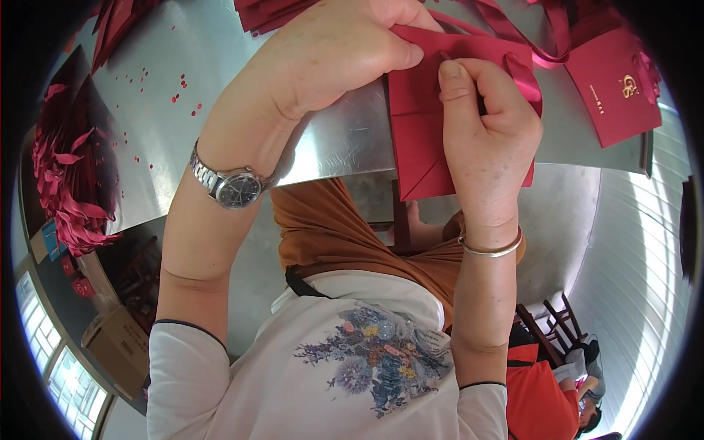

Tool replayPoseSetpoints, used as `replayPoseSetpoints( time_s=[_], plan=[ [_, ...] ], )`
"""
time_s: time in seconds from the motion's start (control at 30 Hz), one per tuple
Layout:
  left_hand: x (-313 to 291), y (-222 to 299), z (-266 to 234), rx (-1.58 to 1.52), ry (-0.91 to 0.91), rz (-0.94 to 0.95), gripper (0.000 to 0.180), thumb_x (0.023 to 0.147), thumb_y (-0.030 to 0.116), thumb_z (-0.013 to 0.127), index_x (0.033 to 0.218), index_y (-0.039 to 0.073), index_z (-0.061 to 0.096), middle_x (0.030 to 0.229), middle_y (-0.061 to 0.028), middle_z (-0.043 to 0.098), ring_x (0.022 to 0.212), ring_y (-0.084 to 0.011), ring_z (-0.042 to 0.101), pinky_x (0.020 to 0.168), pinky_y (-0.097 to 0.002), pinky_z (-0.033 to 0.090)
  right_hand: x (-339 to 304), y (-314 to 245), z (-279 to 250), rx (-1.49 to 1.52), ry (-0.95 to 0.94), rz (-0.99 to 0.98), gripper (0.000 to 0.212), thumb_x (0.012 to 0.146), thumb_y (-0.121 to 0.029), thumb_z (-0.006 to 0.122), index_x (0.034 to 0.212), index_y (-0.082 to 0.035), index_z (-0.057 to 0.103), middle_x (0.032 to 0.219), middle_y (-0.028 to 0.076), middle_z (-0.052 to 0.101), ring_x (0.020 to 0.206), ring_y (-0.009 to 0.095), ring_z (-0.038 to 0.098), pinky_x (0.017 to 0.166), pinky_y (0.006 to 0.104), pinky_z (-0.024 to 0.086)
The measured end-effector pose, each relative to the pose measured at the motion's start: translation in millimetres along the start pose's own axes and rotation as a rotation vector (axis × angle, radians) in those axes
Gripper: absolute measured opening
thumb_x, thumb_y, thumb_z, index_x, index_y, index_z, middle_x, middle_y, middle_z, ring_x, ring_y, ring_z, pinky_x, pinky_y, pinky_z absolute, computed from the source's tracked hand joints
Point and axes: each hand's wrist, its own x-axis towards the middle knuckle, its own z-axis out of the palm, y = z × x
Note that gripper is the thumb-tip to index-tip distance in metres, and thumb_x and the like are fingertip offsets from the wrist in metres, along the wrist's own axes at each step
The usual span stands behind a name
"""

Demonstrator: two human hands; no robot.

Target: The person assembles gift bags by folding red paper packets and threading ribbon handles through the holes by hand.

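A red paper gift bag (418, 139) hangs over the near edge of the metal table, between my hands. My left hand (359, 48) is closed at the bag's top left corner, thumb bent over the rim; its other fingers are mostly hidden. In front of the bag, my right hand (488, 121) is closed in a pinch, thumb against forefinger, close below a small bit of ribbon (445, 56) poking from the bag's face. What lies inside the pinch is mostly covered. A satin ribbon (519, 77) passes through the bag's upper right side.
Loose red ribbon (561, 44) curves beside another red bag (612, 88) with a gold emblem on the right. Ribboned red bags (70, 172) pile along the left edge. Small red paper dots (176, 97) dot the metal table (242, 44). A person in red (543, 396) is behind, lower right.
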Motion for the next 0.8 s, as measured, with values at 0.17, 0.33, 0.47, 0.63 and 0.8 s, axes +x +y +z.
replayPoseSetpoints(
  time_s=[0.17, 0.33, 0.47, 0.63, 0.8],
  plan=[
    [-0.2, -1.4, -1.1, 0.004, 0.006, 0.001, 0.023, 0.087, -0.006, 0.056, 0.108, -0.007, 0.064, 0.096, -0.0051, 0.068, 0.082, -0.0075, 0.057, 0.073, -0.0203, 0.046, 1.9, -4.1, -3.2, -0.087, -0.066, 0.064, 0.012, 0.089, -0.01, 0.068, 0.088, 0.001, 0.068, 0.066, 0.003, 0.063, 0.063, 0.006, 0.055, 0.06, 0.0218, 0.046],
    [-3.8, 2.3, 2.1, 0.141, 0.032, 0.055, 0.024, 0.088, -0.005, 0.056, 0.11, -0.004, 0.066, 0.099, -0.009, 0.07, 0.088, -0.0117, 0.061, 0.079, -0.024, 0.048, 3.9, -2.0, 0.9, -0.156, -0.024, -0.032, 0.015, 0.085, -0.015, 0.066, 0.074, -0.005, 0.063, 0.064, 0.011, 0.059, 0.058, 0.03, 0.059, 0.052, 0.0378, 0.048],
    [2.7, -26.1, 1.4, 0.215, 0.168, 0.315, 0.027, 0.078, -0.001, 0.06, 0.104, -0.003, 0.069, 0.094, -0.0148, 0.071, 0.088, -0.0208, 0.066, 0.079, -0.0294, 0.049, 12.6, -8.7, -4.1, -0.466, -0.109, -0.247, 0.014, 0.082, -0.013, 0.063, 0.07, -0.007, 0.059, 0.062, 0.011, 0.057, 0.057, 0.029, 0.061, 0.049, 0.0383, 0.049],
    [5.6, -17.5, 6.9, 0.292, 0.148, 0.317, 0.023, 0.082, -0.007, 0.056, 0.103, -0.004, 0.065, 0.096, -0.0071, 0.069, 0.092, -0.0133, 0.062, 0.085, -0.027, 0.048, 29.2, -24.3, -13.2, -0.802, -0.249, -0.337, 0.005, 0.075, -0.012, 0.062, 0.071, -0.009, 0.062, 0.065, 0.008, 0.061, 0.059, 0.025, 0.065, 0.048, 0.0357, 0.051],
    [1.4, -14.6, 6.7, 0.23, 0.242, 0.39, 0.023, 0.077, -0.004, 0.056, 0.098, -0.004, 0.066, 0.092, -0.0213, 0.069, 0.09, -0.0293, 0.068, 0.08, -0.0356, 0.051, 39.1, -38.3, -11.6, -0.876, -0.336, -0.404, 0.007, 0.076, -0.013, 0.058, 0.072, -0.008, 0.061, 0.069, 0.01, 0.063, 0.059, 0.027, 0.066, 0.053, 0.0378, 0.053]
  ],
)
